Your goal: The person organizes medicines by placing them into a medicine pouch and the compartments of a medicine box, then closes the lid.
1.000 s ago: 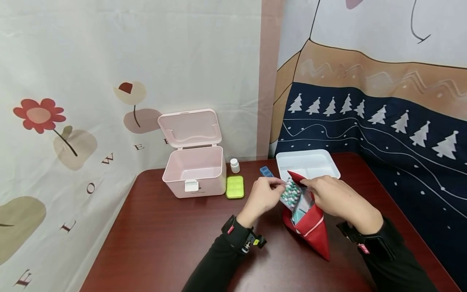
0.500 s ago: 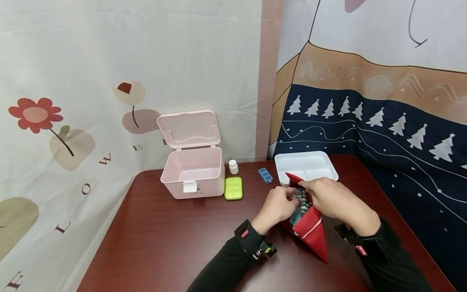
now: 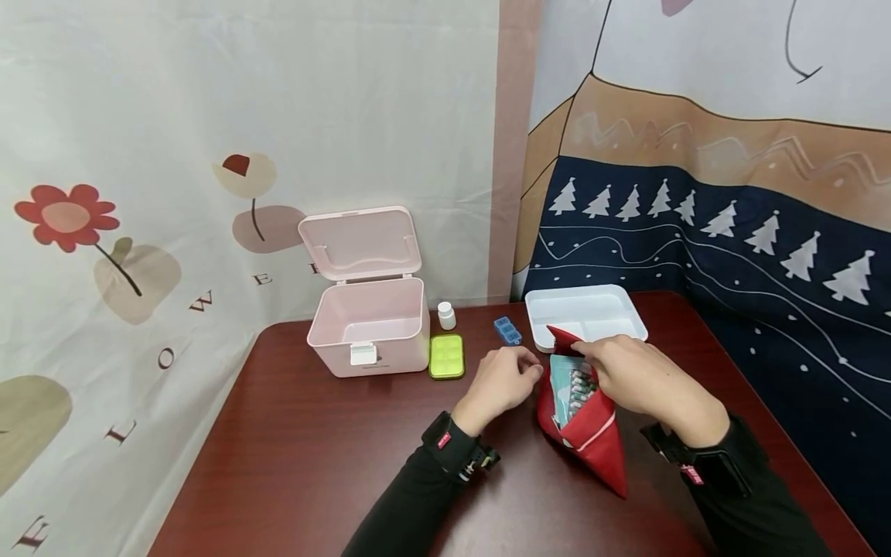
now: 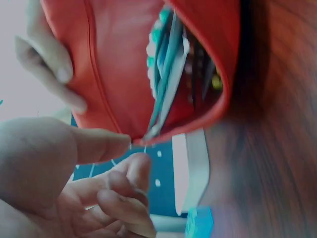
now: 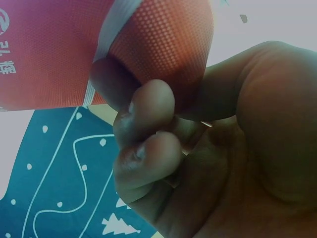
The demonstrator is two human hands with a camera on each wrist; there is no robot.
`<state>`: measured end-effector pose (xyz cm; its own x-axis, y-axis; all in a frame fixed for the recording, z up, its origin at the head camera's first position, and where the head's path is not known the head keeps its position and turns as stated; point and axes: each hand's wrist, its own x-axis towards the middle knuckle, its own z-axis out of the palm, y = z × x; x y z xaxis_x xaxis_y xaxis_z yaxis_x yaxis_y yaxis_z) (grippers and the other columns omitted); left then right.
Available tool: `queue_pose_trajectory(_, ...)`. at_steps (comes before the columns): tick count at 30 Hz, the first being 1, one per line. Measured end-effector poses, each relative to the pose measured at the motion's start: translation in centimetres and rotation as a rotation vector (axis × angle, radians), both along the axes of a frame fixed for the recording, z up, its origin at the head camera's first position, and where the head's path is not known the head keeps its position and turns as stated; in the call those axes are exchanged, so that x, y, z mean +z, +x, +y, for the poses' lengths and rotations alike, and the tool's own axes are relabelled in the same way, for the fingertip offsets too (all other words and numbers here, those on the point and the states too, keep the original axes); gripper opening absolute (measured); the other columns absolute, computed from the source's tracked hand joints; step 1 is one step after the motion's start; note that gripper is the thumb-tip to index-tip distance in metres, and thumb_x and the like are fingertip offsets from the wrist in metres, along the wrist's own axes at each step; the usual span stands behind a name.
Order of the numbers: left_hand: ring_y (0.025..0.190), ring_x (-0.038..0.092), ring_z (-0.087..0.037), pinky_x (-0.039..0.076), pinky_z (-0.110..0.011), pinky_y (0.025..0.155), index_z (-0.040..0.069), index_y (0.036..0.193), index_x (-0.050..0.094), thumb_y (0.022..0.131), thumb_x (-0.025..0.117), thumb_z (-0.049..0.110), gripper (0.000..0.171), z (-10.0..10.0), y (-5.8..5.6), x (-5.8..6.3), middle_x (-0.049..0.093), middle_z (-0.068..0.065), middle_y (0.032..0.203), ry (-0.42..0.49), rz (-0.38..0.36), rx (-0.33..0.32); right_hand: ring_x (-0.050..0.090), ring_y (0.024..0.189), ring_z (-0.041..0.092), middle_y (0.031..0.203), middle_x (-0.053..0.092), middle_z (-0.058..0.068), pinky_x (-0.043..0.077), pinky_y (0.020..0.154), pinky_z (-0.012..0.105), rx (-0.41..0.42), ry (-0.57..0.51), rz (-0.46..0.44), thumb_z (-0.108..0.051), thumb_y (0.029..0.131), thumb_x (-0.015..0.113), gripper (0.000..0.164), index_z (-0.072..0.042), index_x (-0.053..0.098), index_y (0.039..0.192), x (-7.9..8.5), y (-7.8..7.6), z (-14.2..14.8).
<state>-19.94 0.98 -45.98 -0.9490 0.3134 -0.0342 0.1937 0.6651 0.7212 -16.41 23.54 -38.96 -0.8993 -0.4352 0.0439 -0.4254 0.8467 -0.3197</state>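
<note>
My right hand (image 3: 643,379) pinches the upper edge of a red pouch (image 3: 600,442), which leans over the table with its mouth gaping. Inside, a blister pack of green-and-white capsules (image 3: 581,391) stands beside a teal packet (image 3: 561,391). My left hand (image 3: 500,385) is just left of the pouch, fingers loosely bent and holding nothing. In the left wrist view, the left thumb (image 4: 101,145) lies close to the pouch's rim, and capsules (image 4: 152,54) show at the opening. White lettering marks the pouch's outside (image 5: 49,54) in the right wrist view.
A pink box (image 3: 390,360) with its lid raised stands back left. Beside it are a white bottle (image 3: 447,316) and a lime-green pill case (image 3: 446,357). A small blue pill case (image 3: 507,331) lies near a white divided tray (image 3: 587,309), behind the pouch.
My left hand has put the blister pack into the pouch, let go and drawn back left. My right hand has kept its grip on the pouch's edge.
</note>
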Motion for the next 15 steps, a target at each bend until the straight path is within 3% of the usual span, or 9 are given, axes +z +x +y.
queue_pose_trajectory(3,0.079,0.063,-0.009,0.05,-0.028,0.071,0.018,0.115,0.083,0.108,0.072,0.033,0.021,-0.6,-0.4,-0.3,0.075,0.008,0.091,-0.053,-0.036,-0.007,0.065,0.089,0.018,0.114,0.081,0.011,0.057,0.074,0.034,-0.004,-0.001,-0.009,-0.004,0.1,0.071,0.039,-0.004,0.075,0.138,0.0,0.0,0.0)
queue_pose_trajectory(7,0.085,0.063,-0.011,0.051,-0.03,0.075,0.015,0.117,0.085,0.108,0.07,0.04,0.03,-0.6,-0.5,-1.0,0.077,0.006,0.095,-0.143,-0.087,-0.092,0.066,0.09,0.019,0.114,0.081,0.012,0.058,0.075,0.036,-0.01,-0.002,-0.014,-0.003,0.1,0.071,0.039,-0.004,0.075,0.139,-0.1,0.0,0.0)
queue_pose_trajectory(11,0.073,0.057,-0.012,0.044,-0.027,0.067,0.014,0.093,0.084,0.11,0.067,0.036,0.032,-0.4,-0.4,-1.7,0.064,0.006,0.073,-0.213,-0.106,-0.188,0.066,0.09,0.019,0.115,0.081,0.012,0.057,0.072,0.034,-0.008,-0.002,-0.011,-0.004,0.1,0.071,0.039,-0.004,0.075,0.139,-0.1,0.0,0.1)
queue_pose_trajectory(15,0.063,0.052,-0.013,0.038,-0.026,0.061,0.018,0.07,0.071,0.111,0.065,0.029,0.043,-0.5,-0.5,-1.8,0.05,0.006,0.06,-0.203,-0.087,-0.221,0.065,0.089,0.019,0.114,0.081,0.012,0.053,0.068,0.032,-0.009,-0.004,-0.014,-0.004,0.1,0.07,0.039,-0.004,0.075,0.139,0.0,-0.1,0.1)
